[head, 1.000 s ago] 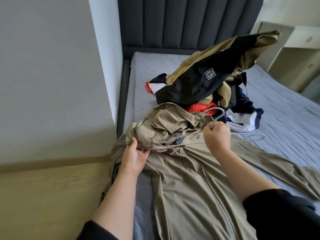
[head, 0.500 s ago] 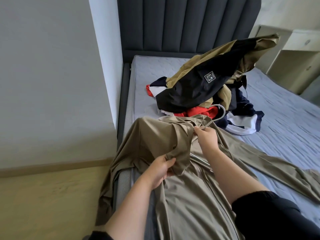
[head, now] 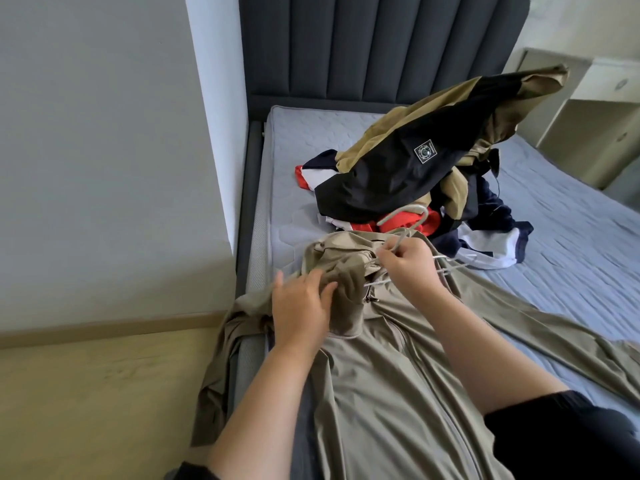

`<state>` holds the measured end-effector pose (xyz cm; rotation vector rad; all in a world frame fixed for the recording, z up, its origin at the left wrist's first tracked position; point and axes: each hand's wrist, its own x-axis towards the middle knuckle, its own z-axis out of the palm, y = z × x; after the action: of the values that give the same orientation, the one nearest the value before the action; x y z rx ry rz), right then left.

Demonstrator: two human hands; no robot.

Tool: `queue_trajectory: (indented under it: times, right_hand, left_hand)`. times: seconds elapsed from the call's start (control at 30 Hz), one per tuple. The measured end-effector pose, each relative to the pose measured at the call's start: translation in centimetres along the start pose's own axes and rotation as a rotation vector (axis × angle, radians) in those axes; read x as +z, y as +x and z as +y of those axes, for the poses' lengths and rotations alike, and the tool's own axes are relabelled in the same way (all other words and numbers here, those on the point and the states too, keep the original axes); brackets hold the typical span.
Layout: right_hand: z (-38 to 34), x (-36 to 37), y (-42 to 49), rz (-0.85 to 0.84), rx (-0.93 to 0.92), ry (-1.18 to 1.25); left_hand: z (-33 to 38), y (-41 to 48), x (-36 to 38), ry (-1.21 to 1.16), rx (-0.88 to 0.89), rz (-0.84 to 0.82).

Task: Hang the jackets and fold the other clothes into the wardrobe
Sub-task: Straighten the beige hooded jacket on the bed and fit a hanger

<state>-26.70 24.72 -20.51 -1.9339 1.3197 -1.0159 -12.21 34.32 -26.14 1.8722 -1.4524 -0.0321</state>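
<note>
Left hand (head: 304, 306), fingers now flat on the khaki jacket (head: 381, 393) collar it gripped earlier, and right hand (head: 408, 265), pinching the wire hanger (head: 387, 218) neck, have apparently seated one shoulder; jacket remains on the bed (head: 571, 244), unhung.

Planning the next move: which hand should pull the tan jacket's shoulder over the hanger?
Left. The left hand rests on the tan jacket's bunched fabric, while the right hand is occupied gripping the wire hanger's neck.
</note>
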Motion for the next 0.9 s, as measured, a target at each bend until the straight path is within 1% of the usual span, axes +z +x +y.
queue_trajectory:
  times: [0.07,0.17,0.33,0.4,0.47,0.53,0.6,0.67,0.7,0.73,0.8,0.9]
  right_hand:
    - [-0.9,0.6,-0.2,-0.045,-0.051,-0.065]
    - [-2.3,1.5,-0.1,-0.106,-0.134,-0.169]
    - [-2.4,1.8,0.4,-0.175,-0.114,-0.226]
    - [-2.1,1.9,0.7,-0.197,-0.117,-0.245]
    - [-1.5,2.1,1.0,-0.221,-0.133,-0.235]
    - [-0.2,2.4,1.2,-0.197,-0.144,-0.227]
    - [2.0,2.4,1.2,-0.058,-0.120,-0.253]
    - [4.8,2.1,1.1,0.123,0.029,-0.219]
    - [6.3,1.9,1.1,0.170,0.149,-0.185]
    - [7.9,1.8,1.1,0.180,0.267,-0.152]
    - [10.5,1.8,1.2,0.115,0.460,-0.092]
    - [12.6,2.5,1.9,0.016,0.593,0.029]
  left_hand:
    - [0.1,0.1,-0.1,-0.078,-0.031,-0.035]
    - [0.2,0.1,0.1,-0.078,-0.074,-0.031]
    - [-0.4,0.5,0.2,-0.164,-0.079,-0.066]
    - [-0.4,0.6,0.7,-0.165,-0.092,-0.080]
    - [-0.6,0.7,1.4,-0.129,-0.144,-0.076]
    - [-1.2,0.8,1.9,-0.053,-0.233,-0.062]
    - [-2.1,0.8,2.4,0.002,-0.323,-0.050]
    - [-2.8,0.5,2.7,0.006,-0.429,-0.018]
    - [-3.1,0.5,2.9,-0.016,-0.490,-0.001]
    - [-3.5,0.5,3.1,-0.051,-0.547,0.017]
    - [-4.2,0.8,3.5,-0.125,-0.633,0.048]
    - [-5.0,1.3,4.1,-0.149,-0.650,0.068]
